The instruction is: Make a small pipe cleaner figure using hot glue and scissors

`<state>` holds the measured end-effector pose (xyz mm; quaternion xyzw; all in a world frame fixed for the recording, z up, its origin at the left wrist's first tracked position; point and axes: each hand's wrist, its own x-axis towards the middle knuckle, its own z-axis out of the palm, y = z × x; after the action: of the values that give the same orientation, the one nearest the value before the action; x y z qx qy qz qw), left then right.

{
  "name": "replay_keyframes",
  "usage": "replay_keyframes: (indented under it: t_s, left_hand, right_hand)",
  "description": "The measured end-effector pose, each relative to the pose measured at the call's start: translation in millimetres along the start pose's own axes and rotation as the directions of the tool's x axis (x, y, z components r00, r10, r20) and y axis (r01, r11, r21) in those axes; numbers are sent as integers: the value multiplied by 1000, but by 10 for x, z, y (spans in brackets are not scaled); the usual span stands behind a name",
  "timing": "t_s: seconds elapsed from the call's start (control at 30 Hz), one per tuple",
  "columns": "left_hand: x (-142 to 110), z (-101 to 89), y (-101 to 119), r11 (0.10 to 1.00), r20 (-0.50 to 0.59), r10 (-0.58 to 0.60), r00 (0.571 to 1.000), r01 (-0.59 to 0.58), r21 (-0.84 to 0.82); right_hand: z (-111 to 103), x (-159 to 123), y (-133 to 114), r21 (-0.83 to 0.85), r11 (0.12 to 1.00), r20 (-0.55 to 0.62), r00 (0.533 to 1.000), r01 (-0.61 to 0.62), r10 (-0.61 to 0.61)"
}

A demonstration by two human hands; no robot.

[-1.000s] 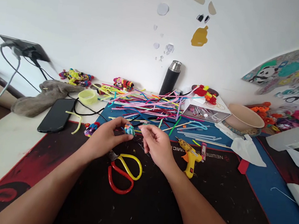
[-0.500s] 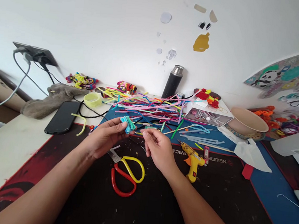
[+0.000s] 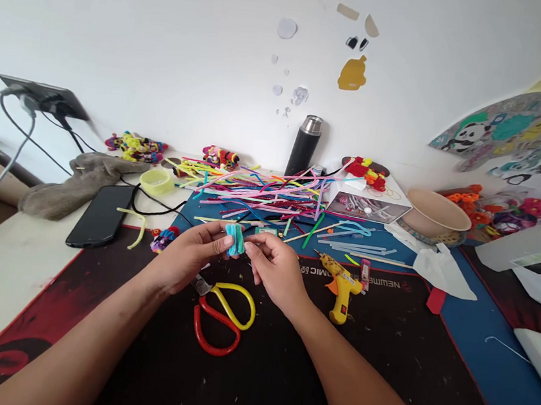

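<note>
My left hand [image 3: 187,255] pinches a small folded piece of blue and teal pipe cleaner [image 3: 235,240] between thumb and fingers, above the dark mat. My right hand [image 3: 273,264] is closed, with thumb and index finger pressed at the right edge of that piece; the other fingers are curled under. Just below both hands lies a pair of scissors [image 3: 243,321] with one yellow and one red handle, its blades partly hidden by my left hand. A yellow hot glue gun [image 3: 344,294] rests on the mat to the right of my right hand.
Behind my hands lies a pile of colourful pipe cleaners [image 3: 271,193]. A black flask [image 3: 304,148] stands by the wall. On the left are a phone [image 3: 99,217] and a pale yellow roll [image 3: 157,181]; on the right, a beige bowl [image 3: 436,210] and white paper [image 3: 444,272].
My right hand has come left to touch the blue piece, which now stands more upright in my left hand. The camera view has shifted slightly to the right.
</note>
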<state>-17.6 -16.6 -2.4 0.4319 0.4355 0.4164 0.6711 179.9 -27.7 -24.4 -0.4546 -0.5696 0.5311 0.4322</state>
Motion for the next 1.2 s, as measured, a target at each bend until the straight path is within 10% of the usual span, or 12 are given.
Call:
replay_keyframes:
  t_s: [0.33,0.57,0.87,1.2]
  left_hand:
    - [-3,-19,-10,999,19,21,1000,-21,41]
    - [-37,-200,89,948,51,105,993,-116,296]
    - [-91,-189,210,528,157,152,976,-214,822]
    - [22,-230,-14,361,163,192,968,-224,905]
  right_hand:
    - [12,12,31,0,999,49,998,-47,47]
    - [-93,34,-208,21,1000,-117,993,21,-19]
    - [-130,59,-90,26,999,-160,987,27,-22]
    - [-107,19,-114,-22,999,-139,989,39,-42]
